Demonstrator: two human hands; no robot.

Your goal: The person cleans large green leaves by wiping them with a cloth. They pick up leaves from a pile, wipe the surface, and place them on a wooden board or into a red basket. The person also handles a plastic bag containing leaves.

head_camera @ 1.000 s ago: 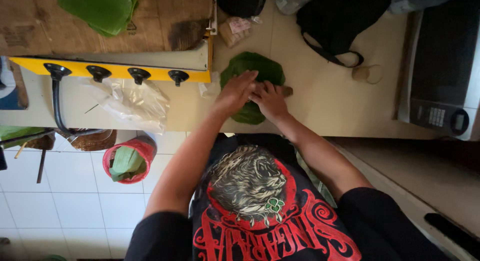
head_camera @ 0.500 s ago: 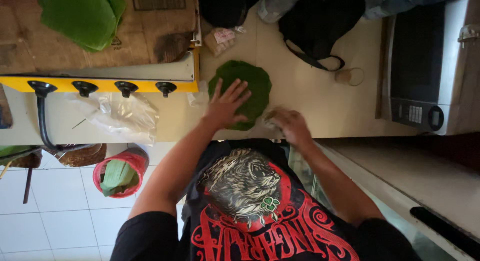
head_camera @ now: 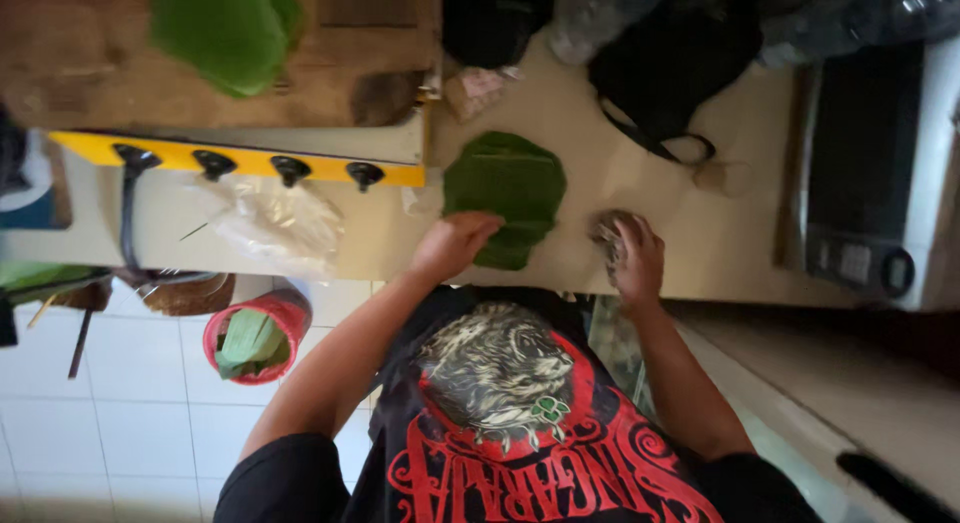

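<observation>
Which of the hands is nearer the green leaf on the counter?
Left. The left hand rests on the green leaf's near edge; the right hand is off to its side, on a crumpled grey wad.

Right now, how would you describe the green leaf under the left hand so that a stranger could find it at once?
Start at the pale counter, between the yellow-edged stove and the microwave. The leaf lies flat near its front edge, with the left hand resting on its lower side. Unlike the leaves on the wooden board, it is alone, round and darker.
</observation>
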